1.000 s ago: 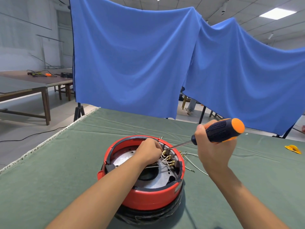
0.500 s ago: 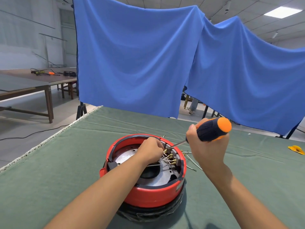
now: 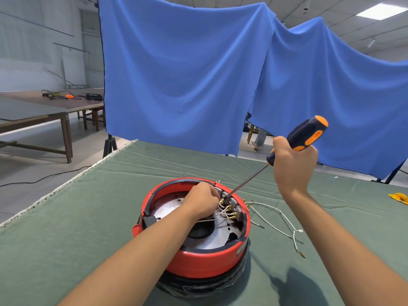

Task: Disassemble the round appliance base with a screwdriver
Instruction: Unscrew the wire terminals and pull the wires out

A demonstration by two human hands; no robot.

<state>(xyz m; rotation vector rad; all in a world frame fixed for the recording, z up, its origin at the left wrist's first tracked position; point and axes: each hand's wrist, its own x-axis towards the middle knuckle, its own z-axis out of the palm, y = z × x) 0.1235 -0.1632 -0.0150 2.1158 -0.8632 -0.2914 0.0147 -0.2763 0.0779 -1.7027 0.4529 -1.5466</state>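
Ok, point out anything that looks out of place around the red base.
Loose white wires trail out of the round red base across the green cloth, their ring terminals disconnected. A small yellow object lies alone at the far right edge. Nothing looks spilled or broken.

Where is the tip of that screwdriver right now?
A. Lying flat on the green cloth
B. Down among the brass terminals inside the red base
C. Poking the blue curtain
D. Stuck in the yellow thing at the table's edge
B: the right hand grips the screwdriver, whose shaft slants down to the terminals inside the red base, beside the left hand.
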